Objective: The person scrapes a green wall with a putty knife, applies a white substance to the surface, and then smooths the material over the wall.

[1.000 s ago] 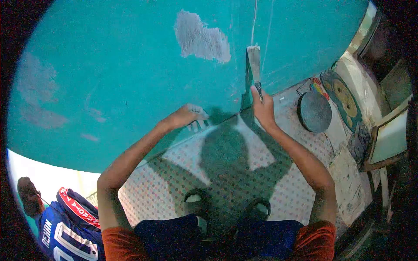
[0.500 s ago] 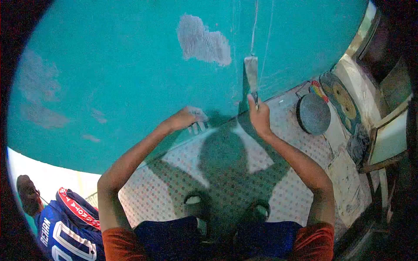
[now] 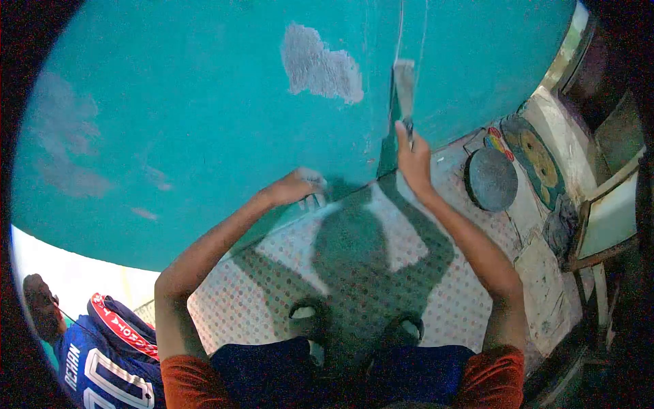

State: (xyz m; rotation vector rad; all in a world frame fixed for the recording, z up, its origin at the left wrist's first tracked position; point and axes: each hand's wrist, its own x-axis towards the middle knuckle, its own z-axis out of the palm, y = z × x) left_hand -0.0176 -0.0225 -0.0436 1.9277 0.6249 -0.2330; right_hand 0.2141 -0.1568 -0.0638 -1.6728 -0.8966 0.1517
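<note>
My right hand [image 3: 414,158] is wrapped round the handle of a putty knife [image 3: 404,88], whose flat metal blade points up along the teal wall [image 3: 204,102]. Thin pale vertical lines run up the wall by the blade tip. Near the wall's lower edge is my left hand [image 3: 303,187], its fingers whitish and bent downward; whether they hold something is too unclear to tell. A grey rough patch [image 3: 320,65] shows on the wall above and between my hands.
A person in a blue shirt [image 3: 102,361] is at the lower left. On the right are a round dark disc [image 3: 491,179], a patterned mat [image 3: 538,160] and a framed panel [image 3: 611,215]. Dotted flooring [image 3: 231,307] lies below, with my shadow across it.
My right hand and the putty knife have moved up and slightly right along the wall. My left hand has barely moved. The person at the lower left has shifted slightly.
</note>
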